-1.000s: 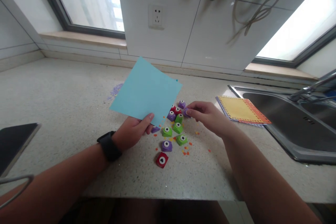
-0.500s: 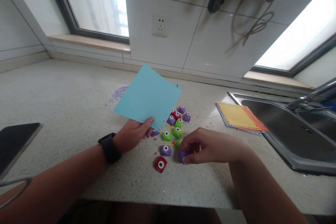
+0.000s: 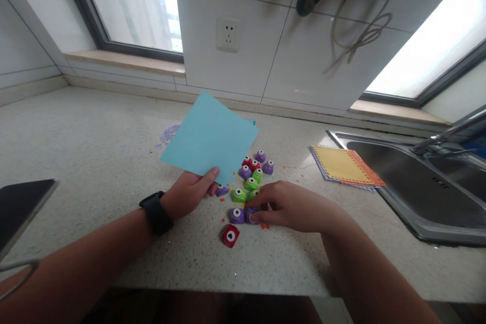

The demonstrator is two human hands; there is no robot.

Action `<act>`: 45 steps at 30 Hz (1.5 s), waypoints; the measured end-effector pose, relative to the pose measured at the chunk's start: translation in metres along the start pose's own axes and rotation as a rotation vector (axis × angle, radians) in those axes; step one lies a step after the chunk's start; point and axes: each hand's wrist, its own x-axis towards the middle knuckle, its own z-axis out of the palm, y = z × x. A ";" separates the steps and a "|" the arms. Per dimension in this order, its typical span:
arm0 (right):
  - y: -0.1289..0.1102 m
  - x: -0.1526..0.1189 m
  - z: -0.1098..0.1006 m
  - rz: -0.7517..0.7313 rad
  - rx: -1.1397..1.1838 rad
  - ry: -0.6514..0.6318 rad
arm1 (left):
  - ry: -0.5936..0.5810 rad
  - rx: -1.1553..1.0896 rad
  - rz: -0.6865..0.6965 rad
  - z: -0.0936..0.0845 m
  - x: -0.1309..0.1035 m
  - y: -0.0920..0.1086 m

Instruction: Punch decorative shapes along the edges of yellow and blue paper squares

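Note:
My left hand (image 3: 195, 190) pinches the near corner of a light-blue sheet of paper (image 3: 210, 134), thumb on top, holding it tilted above the counter. My right hand (image 3: 286, 205) is closed round a purple craft punch (image 3: 251, 215), with fingers and thumb on its sides. That punch stands against another purple punch (image 3: 237, 215) on its left. A red punch with a heart mark (image 3: 230, 236) sits nearest the counter's front edge. Green punches (image 3: 239, 195) and more purple and red ones (image 3: 255, 165) are grouped beyond, one green one partly hidden by my right fingers.
Small orange and red paper bits lie among the punches. A heap of purple paper bits (image 3: 167, 135) is at the back left. Yellow and orange sheets (image 3: 345, 164) overlap the rim of the sink (image 3: 429, 187) at right. A dark flat device (image 3: 25, 207) is at far left.
My right hand has moved left with the purple punch, bringing it up beside the other purple punch. Orange-red bits now show near where it was. My left hand still holds the blue paper.

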 end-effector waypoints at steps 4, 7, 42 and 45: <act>0.002 0.003 -0.001 0.040 0.066 -0.032 | 0.001 -0.004 -0.008 0.000 0.002 -0.002; 0.008 0.003 -0.003 0.082 0.132 0.082 | -0.002 -0.012 0.010 0.000 0.002 -0.003; 0.039 0.013 -0.002 0.079 -0.119 0.432 | -0.021 -0.153 0.005 -0.003 0.001 0.010; 0.034 0.019 0.004 0.084 -0.171 0.392 | -0.020 -0.180 -0.024 -0.005 0.001 0.008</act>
